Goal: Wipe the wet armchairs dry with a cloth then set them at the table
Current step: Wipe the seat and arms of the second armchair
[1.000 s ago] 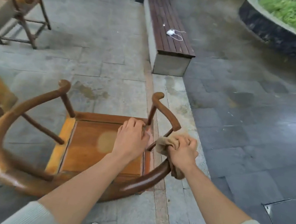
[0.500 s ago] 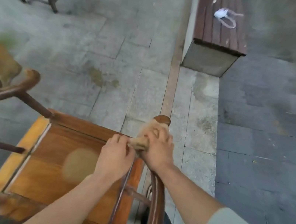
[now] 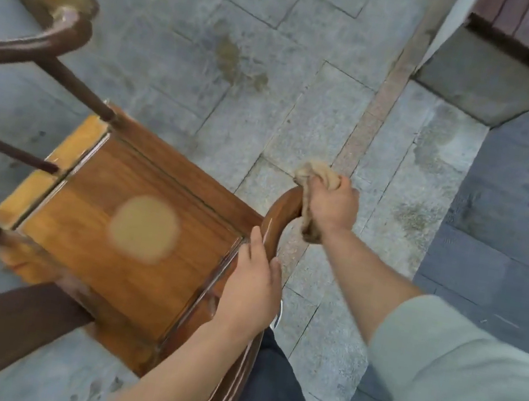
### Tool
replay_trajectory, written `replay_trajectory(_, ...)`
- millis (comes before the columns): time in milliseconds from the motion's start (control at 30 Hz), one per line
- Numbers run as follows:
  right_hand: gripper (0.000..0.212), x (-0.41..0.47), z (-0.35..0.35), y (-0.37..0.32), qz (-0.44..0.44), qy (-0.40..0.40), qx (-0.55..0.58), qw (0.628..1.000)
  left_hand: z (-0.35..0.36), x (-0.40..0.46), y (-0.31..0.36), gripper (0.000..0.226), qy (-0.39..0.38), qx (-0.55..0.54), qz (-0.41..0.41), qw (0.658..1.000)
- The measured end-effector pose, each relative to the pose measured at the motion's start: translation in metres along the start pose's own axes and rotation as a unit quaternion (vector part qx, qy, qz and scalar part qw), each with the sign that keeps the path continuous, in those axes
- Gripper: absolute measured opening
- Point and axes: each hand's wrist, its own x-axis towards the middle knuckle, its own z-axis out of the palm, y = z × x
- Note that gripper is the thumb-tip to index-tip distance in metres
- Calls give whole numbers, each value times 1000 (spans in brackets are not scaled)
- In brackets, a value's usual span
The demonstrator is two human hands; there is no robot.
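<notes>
Head view, floor: grey stone paving (image 3: 311, 69) in rectangular slabs, blotched with brownish stains; a narrow reddish strip ran through it, and darker slate-coloured tiles (image 3: 510, 239) lay to the right.
Head view, bench: a bench (image 3: 508, 55) stood at the upper right, dark wooden slats on a pale concrete block.
Head view, armchair: the wooden armchair (image 3: 136, 214) stood on the paving below the camera, its seat a square, orange-brown grained panel in a darker frame, with a pale round blur at its middle. Curved dark-brown rails and slim round spindles rose on the left.
Head view, cloth: a crumpled tan cloth (image 3: 318, 177) was bunched on the curled tip of the chair's right armrest.
Head view, right hand: the right hand (image 3: 331, 204) was clenched around the cloth, pressing it against the armrest end.
Head view, left hand: the left hand (image 3: 252, 288) gripped the same armrest lower down, fingers curled over the rail beside the seat edge.
Head view, clothing: pale grey-green sleeve (image 3: 456, 380); dark trouser leg (image 3: 273, 399) beneath the arms.
</notes>
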Motion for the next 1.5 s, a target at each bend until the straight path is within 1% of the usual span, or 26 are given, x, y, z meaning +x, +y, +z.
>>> replay_trajectory(67,38,6,-6,2,-54,-54,-47,996,-5,-18,-6,67,-6,18,18,1000)
replay_trajectory(133,41,-5,-8,-1,-99,-70,-98,988,-10,-42,-16,70,-32,22,26,999)
replay_trajectory(167,43,-18,-7,-3,-138,-77,-122,980,-13,-55,-21,72,-54,30,27,998)
replay_trajectory(233,51,-55,-6,-6,-236,-120,-180,947,-15,-84,-33,74,-112,67,28,991)
replay_trajectory(267,53,-84,-5,-6,-297,-149,-200,922,-21,-103,-42,74,-138,87,33,986)
replay_trajectory(300,52,-120,-7,-4,-355,-173,-222,891,-30,-126,-53,74,-153,102,39,982)
replay_trajectory(333,49,-133,-8,-1,-386,-185,-226,875,-35,-130,-58,73,-177,116,39,977)
replay_trajectory(400,44,-174,-25,5,-423,-212,-234,849,-55,-158,-73,73,-210,134,30,968)
replay_trajectory(467,46,-207,-51,15,-392,-276,-209,852,-78,-185,-88,70,-238,162,42,957)
replay_trajectory(533,56,-235,-80,19,-362,-337,-208,844,-104,-213,-100,66,-243,215,68,943)
replay_trajectory(633,83,-305,-110,28,-369,-418,-234,796,-152,-264,-134,65,-199,344,112,911)
replay_trajectory(667,90,-324,-115,31,-389,-442,-237,773,-168,-275,-144,66,-182,375,123,901)
replay_trajectory(700,93,-345,-114,31,-434,-453,-247,739,-185,-292,-156,67,-157,392,131,897)
replay_trajectory(767,91,-377,-102,26,-526,-448,-267,672,-214,-314,-178,66,-85,394,135,905)
replay_trajectory(833,91,-407,-82,8,-586,-414,-284,636,-237,-327,-198,62,18,401,136,906)
replay_trajectory(867,91,-419,-73,-2,-605,-396,-292,626,-247,-328,-207,57,75,415,136,896)
replay_trajectory(967,89,-453,-51,-20,-636,-358,-296,616,-265,-332,-227,43,213,430,107,871)
replay_trajectory(1033,86,-476,-38,-26,-647,-336,-278,626,-272,-334,-240,41,260,403,79,874)
replay_trajectory(1100,82,-494,-30,-33,-659,-307,-276,628,-272,-336,-250,41,279,360,20,890)
replay_trajectory(1133,82,-498,-28,-36,-670,-291,-290,619,-271,-338,-253,42,287,342,-3,895)
replay_trajectory(1200,82,-498,-29,-39,-677,-282,-319,600,-271,-345,-256,49,304,315,-19,899)
replay_trajectory(1267,80,-495,-30,-41,-658,-317,-312,608,-274,-347,-259,52,326,285,-22,901)
replay_trajectory(1333,77,-505,-27,-42,-642,-345,-304,614,-281,-347,-261,45,343,249,-14,905)
replay_trajectory(1400,82,-522,-16,-45,-654,-326,-314,606,-296,-345,-268,36,357,187,6,915)
replay_trajectory(1433,85,-533,-7,-47,-660,-310,-307,611,-309,-343,-273,35,358,155,15,921)
replay_trajectory(1500,91,-558,11,-55,-668,-268,-268,641,-340,-335,-288,36,351,128,23,927)
